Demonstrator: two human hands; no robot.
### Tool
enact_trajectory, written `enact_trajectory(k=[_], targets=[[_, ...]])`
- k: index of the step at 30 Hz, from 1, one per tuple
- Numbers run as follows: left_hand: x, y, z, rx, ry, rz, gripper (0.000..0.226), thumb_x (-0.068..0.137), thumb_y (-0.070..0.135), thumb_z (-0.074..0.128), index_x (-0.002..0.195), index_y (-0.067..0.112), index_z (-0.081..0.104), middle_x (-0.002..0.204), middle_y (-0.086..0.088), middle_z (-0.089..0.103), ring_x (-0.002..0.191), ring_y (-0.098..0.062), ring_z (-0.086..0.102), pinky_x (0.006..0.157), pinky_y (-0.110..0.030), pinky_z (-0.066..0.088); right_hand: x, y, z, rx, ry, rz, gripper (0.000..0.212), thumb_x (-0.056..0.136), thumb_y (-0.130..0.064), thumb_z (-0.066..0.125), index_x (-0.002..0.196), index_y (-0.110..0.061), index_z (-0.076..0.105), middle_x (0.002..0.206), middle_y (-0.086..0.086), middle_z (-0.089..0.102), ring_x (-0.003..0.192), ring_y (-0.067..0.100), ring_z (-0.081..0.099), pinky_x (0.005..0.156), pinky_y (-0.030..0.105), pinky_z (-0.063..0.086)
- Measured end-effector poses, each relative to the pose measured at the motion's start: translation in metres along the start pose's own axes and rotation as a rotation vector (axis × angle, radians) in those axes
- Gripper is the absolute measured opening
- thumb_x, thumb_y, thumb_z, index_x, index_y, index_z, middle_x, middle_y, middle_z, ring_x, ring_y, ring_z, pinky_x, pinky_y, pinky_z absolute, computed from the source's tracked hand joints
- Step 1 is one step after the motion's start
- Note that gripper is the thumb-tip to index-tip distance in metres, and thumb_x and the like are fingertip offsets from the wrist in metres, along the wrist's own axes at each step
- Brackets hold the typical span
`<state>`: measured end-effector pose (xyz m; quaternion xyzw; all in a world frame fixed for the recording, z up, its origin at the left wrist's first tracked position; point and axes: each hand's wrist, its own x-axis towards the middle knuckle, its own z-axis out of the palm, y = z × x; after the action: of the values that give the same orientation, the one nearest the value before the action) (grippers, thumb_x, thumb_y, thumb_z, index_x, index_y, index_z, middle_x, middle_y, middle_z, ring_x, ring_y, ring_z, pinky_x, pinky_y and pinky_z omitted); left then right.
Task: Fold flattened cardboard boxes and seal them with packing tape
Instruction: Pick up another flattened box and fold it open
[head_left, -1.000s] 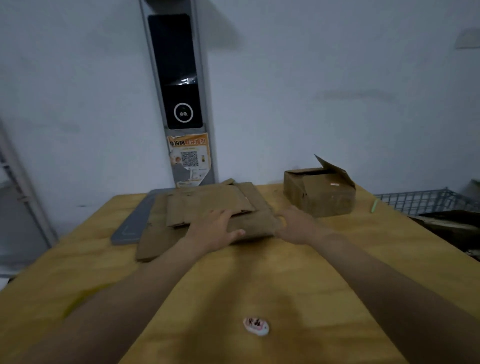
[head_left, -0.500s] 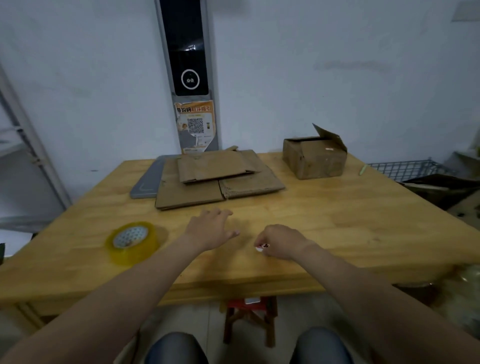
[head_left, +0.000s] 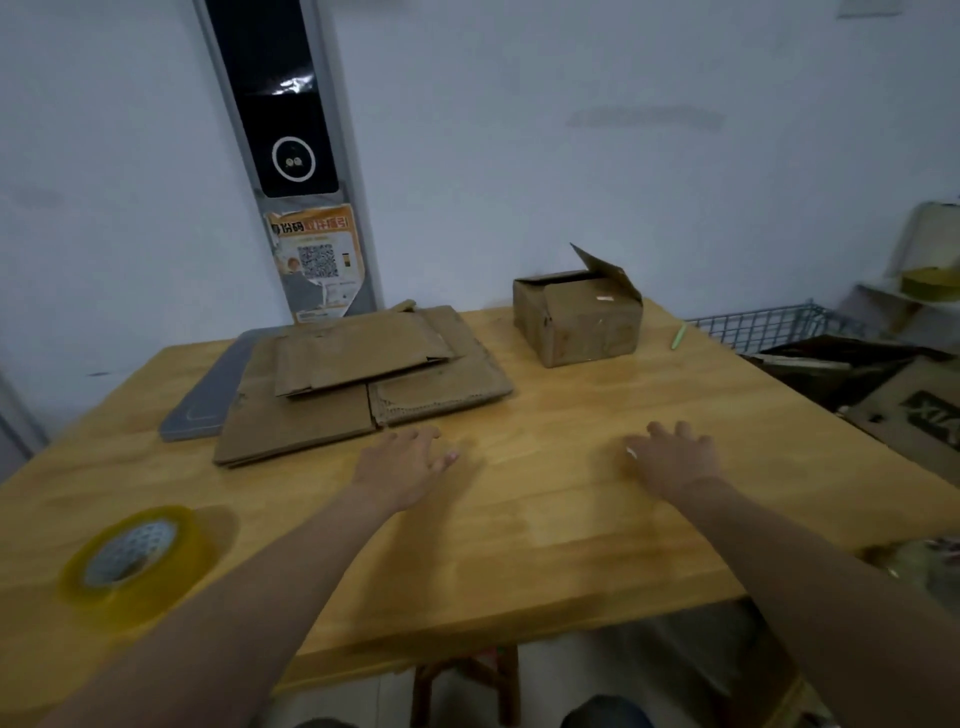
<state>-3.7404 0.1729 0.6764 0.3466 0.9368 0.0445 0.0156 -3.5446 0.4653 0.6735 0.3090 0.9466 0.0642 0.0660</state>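
A stack of flattened cardboard boxes (head_left: 322, 415) lies at the back left of the wooden table (head_left: 519, 545). A folded cardboard box (head_left: 579, 319) with one flap up stands at the back right. A roll of clear yellowish packing tape (head_left: 135, 553) lies flat near the front left edge. My left hand (head_left: 402, 460) hovers just in front of the stack, fingers relaxed, holding nothing. My right hand (head_left: 672, 457) lies spread low over the table, right of centre. A small white speck shows at its thumb; I cannot tell what it is.
A grey flat panel (head_left: 208, 395) lies under the stack's left side. A green pen (head_left: 678, 335) rests by the table's right edge. A wire basket (head_left: 763, 325) and dark cartons (head_left: 893, 395) stand to the right. A wooden stool (head_left: 467, 680) is under the table.
Both hands came off the flattened stack and drew back. The right hand closed over a small white item near the table's centre, then moved right and spread; the item is out of sight.
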Motion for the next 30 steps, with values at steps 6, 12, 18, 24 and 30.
enact_trajectory(k=[6,12,18,24,30], targets=[[0.039,-0.011,-0.013,0.004,0.065,0.005,0.066,0.101,0.068,0.027,0.149,0.025,0.043,0.148,-0.005,0.050,0.137,-0.032,0.043,0.106,-0.050,0.043,0.037,-0.016,-0.031,0.090,-0.044,0.025,0.056,0.100,-0.033,0.050,0.153,-0.036,0.033,0.155,0.004,0.031,0.141,0.038,0.030,0.100,0.052,0.045],[0.056,-0.066,-0.031,-0.014,0.171,-0.108,0.055,0.101,0.064,0.037,0.143,0.030,0.047,0.154,-0.006,0.037,0.145,-0.036,0.025,0.111,-0.059,0.036,0.077,-0.081,-0.060,0.192,0.018,-0.125,0.057,0.101,-0.035,0.050,0.155,-0.032,0.033,0.159,0.003,0.029,0.144,0.038,0.029,0.103,0.053,0.046],[0.061,-0.134,-0.029,-0.087,0.250,-0.247,0.057,0.102,0.058,0.043,0.149,0.027,0.038,0.157,-0.012,0.035,0.144,-0.039,0.026,0.110,-0.058,0.039,0.128,-0.156,-0.090,0.405,0.070,-0.275,0.059,0.096,-0.031,0.059,0.152,-0.031,0.041,0.142,0.008,0.047,0.125,0.034,0.050,0.100,0.046,0.050],[0.078,-0.181,-0.028,-0.162,0.270,-0.332,0.064,0.101,0.056,0.046,0.157,0.031,0.027,0.162,-0.015,0.026,0.149,-0.041,0.018,0.115,-0.057,0.031,0.180,-0.229,-0.103,0.613,0.099,-0.368,0.026,0.090,-0.033,0.057,0.116,-0.033,0.061,0.116,0.002,0.064,0.097,0.022,0.059,0.083,0.038,0.056],[0.110,-0.212,-0.032,-0.632,0.327,-0.524,0.065,0.101,0.055,0.050,0.155,0.023,0.033,0.152,-0.005,0.047,0.140,-0.033,0.043,0.113,-0.051,0.036,0.208,-0.289,-0.092,0.582,0.101,-0.408,0.055,0.101,-0.029,0.054,0.154,-0.026,0.040,0.158,0.001,0.039,0.144,0.027,0.036,0.117,0.038,0.032]])
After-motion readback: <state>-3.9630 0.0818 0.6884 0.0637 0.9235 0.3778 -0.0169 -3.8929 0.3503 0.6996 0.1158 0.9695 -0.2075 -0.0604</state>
